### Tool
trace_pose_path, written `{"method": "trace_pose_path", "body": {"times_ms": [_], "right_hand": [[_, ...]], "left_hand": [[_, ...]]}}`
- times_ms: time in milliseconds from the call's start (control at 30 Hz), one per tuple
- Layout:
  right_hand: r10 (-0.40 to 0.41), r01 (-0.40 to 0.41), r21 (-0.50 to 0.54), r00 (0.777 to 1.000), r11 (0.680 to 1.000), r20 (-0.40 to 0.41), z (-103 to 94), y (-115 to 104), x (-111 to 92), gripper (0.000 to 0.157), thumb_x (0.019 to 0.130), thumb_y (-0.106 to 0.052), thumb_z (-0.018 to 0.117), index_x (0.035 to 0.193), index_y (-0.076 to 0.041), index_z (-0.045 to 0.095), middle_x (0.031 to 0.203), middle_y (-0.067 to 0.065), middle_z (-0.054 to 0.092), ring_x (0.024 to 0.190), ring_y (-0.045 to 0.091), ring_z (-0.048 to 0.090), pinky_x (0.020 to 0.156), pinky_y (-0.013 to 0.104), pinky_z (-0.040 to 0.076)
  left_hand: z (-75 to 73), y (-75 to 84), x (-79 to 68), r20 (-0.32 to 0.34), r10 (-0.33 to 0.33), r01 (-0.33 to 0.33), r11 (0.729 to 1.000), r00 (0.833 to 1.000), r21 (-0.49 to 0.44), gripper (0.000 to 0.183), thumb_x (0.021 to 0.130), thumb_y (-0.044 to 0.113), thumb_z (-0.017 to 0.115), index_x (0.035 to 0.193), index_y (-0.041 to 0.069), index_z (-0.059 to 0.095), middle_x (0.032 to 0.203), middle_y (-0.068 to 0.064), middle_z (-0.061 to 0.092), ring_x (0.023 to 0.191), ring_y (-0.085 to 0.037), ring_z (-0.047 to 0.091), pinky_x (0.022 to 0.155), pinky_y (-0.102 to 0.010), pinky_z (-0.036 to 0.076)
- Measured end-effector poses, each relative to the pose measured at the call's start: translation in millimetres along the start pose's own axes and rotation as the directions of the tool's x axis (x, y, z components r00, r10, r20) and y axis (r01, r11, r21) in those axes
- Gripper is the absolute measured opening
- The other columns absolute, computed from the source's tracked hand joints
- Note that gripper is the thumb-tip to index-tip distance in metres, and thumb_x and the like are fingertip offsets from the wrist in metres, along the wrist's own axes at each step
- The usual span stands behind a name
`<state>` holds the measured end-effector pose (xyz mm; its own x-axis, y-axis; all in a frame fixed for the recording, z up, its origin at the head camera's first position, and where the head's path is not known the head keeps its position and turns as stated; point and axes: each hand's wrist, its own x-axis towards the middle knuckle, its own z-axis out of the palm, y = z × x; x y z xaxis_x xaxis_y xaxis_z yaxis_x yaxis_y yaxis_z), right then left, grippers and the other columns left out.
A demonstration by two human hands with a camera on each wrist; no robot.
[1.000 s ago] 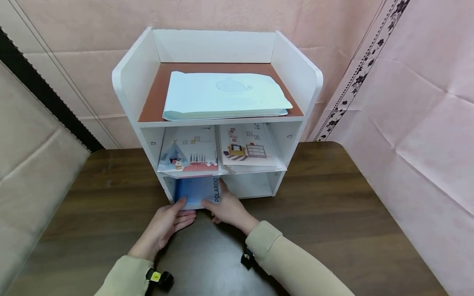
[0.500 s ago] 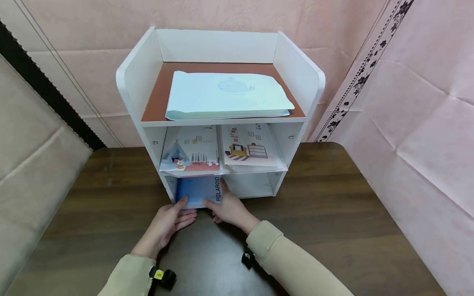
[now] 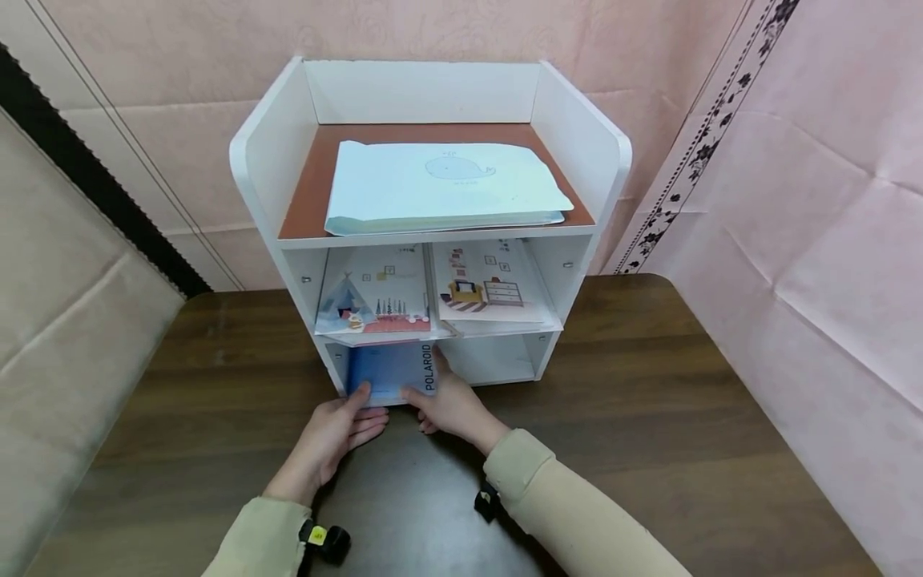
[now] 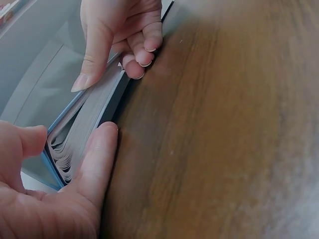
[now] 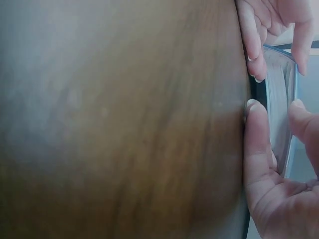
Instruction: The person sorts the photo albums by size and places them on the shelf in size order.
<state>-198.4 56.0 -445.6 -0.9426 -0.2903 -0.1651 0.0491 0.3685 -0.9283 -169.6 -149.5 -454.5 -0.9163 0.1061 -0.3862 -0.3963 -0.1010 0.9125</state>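
A blue photo album [image 3: 389, 370] lettered POLAROID lies in the left part of the bottom compartment of a white shelf [image 3: 252, 148], its front edge at the opening. My left hand [image 3: 333, 437] holds its front left corner, thumb on the cover and fingers low at the front edge. With the thumb on top, my right hand [image 3: 450, 409] grips the album's right side; some of its fingers are hidden. In the left wrist view the album's page edges [image 4: 82, 124] show between thumbs and fingers. The right wrist view shows the same pages [image 5: 279, 94] between both hands.
Two illustrated booklets, a left one [image 3: 375, 292] and a right one [image 3: 490, 284], lie on the middle shelf, close above the hands. A pale blue whale-print pad [image 3: 447, 184] rests on the top board. The wooden table [image 3: 649, 417] extends around the shelf.
The head view has shifted slightly. Both hands keep the same hold on the album, which shows no clear movement relative to the shelf.
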Motion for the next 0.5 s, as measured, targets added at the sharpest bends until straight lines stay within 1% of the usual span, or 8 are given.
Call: {"method": "trace_pose_path", "body": {"times_ms": [167, 267, 333, 400, 467, 500], "right_hand": [[0.044, -0.044, 0.039, 0.999, 0.998, 0.0, -5.0, 0, 4, 0.093, 0.092, -0.033, 0.067, 0.155, -0.027, 0.0, 0.073, 0.018, 0.062, 0.052, 0.027, 0.064, 0.048, 0.039, 0.055], [0.046, -0.046, 0.081, 0.999, 0.996, -0.002, -7.4, 1, 7, 0.092, 0.093, -0.032, 0.067, 0.155, -0.032, -0.001, 0.076, 0.018, 0.062, 0.055, 0.028, 0.064, 0.05, 0.04, 0.056], [0.015, -0.016, 0.105, 1.0, 0.994, 0.014, -9.0, 1, 6, 0.089, 0.094, -0.03, 0.066, 0.154, -0.035, 0.001, 0.082, 0.018, 0.062, 0.059, 0.029, 0.065, 0.052, 0.041, 0.056], [-0.044, 0.038, 0.122, 0.998, 0.992, 0.048, -9.8, 0, 4, 0.086, 0.095, -0.026, 0.065, 0.153, -0.035, 0.003, 0.091, 0.018, 0.061, 0.065, 0.031, 0.065, 0.055, 0.042, 0.057], [-0.105, 0.094, 0.115, 0.991, 0.989, 0.089, -12.2, 0, 1, 0.084, 0.095, -0.023, 0.064, 0.153, -0.034, 0.004, 0.104, 0.016, 0.06, 0.072, 0.032, 0.066, 0.06, 0.043, 0.058], [-0.129, 0.119, 0.096, 0.986, 0.988, 0.105, -14.2, 1, -2, 0.084, 0.096, -0.023, 0.063, 0.154, -0.034, 0.004, 0.109, 0.015, 0.06, 0.075, 0.032, 0.067, 0.061, 0.043, 0.058]], "left_hand": [[4.9, 0.9, 3.9, -0.01, 0.017, -0.017, 1.0, 1.0, 0.013, 0.077, 0.097, 0.051, 0.051, 0.135, -0.015, 0.036, 0.113, -0.025, 0.064, 0.1, -0.027, 0.066, 0.086, -0.036, 0.052], [5.9, 2.6, 7.8, -0.004, 0.029, -0.029, 0.999, 1.0, 0.019, 0.082, 0.095, 0.056, 0.05, 0.134, -0.015, 0.037, 0.111, -0.026, 0.064, 0.099, -0.027, 0.067, 0.086, -0.036, 0.053], [4.9, 2.8, 9.8, 0.009, 0.034, -0.035, 0.999, 0.999, 0.022, 0.083, 0.095, 0.058, 0.049, 0.134, -0.015, 0.037, 0.112, -0.026, 0.064, 0.1, -0.028, 0.067, 0.086, -0.036, 0.053], [1.8, 2.0, 7.7, 0.022, 0.04, -0.04, 0.999, 0.999, 0.035, 0.083, 0.096, 0.058, 0.045, 0.136, -0.014, 0.036, 0.113, -0.026, 0.063, 0.101, -0.029, 0.066, 0.087, -0.036, 0.052], [-1.3, 0.9, 3.8, 0.037, 0.037, -0.039, 0.998, 0.999, 0.048, 0.08, 0.098, 0.057, 0.042, 0.137, -0.013, 0.034, 0.115, -0.026, 0.062, 0.103, -0.03, 0.065, 0.088, -0.037, 0.052], [-2.7, 0.6, 0.7, 0.05, 0.035, -0.038, 0.998, 0.998, 0.058, 0.08, 0.099, 0.056, 0.041, 0.138, -0.012, 0.032, 0.116, -0.027, 0.061, 0.104, -0.031, 0.064, 0.088, -0.037, 0.052]]}}
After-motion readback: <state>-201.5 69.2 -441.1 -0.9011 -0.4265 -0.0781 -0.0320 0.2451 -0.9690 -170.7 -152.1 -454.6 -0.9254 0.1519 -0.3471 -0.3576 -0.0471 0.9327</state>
